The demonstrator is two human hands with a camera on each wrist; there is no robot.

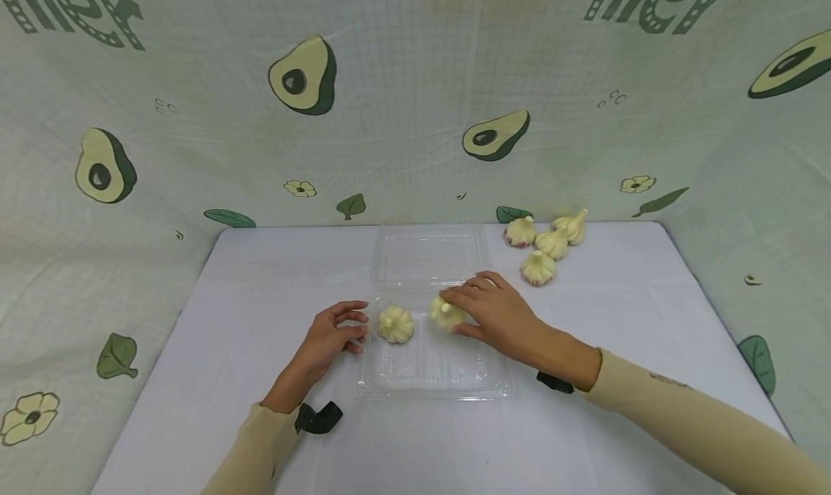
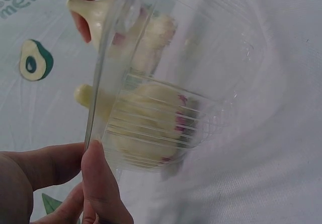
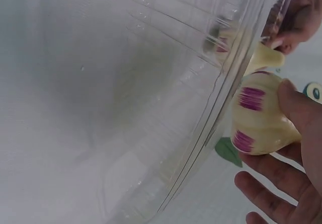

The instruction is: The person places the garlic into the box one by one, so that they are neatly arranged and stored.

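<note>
A clear plastic clamshell box [image 1: 422,379] lies with its lid folded back on the white table. One garlic bulb [image 1: 394,325] sits in the box's back left part, its stem up; the left wrist view shows it through the ribbed wall. My left hand [image 1: 332,338] pinches the box's left rim between thumb and fingers. Just over the back right part of the box, my right hand [image 1: 498,316] grips a second garlic bulb [image 3: 259,113] between thumb and fingers. Purple patches mark this bulb's underside in the right wrist view.
Several more garlic bulbs [image 1: 550,244] are grouped at the table's back right, beyond my right hand. The clear lid [image 1: 428,255] lies flat toward the back edge. A cloth with avocado prints [image 1: 301,76] hangs behind and beside the white table [image 1: 273,278].
</note>
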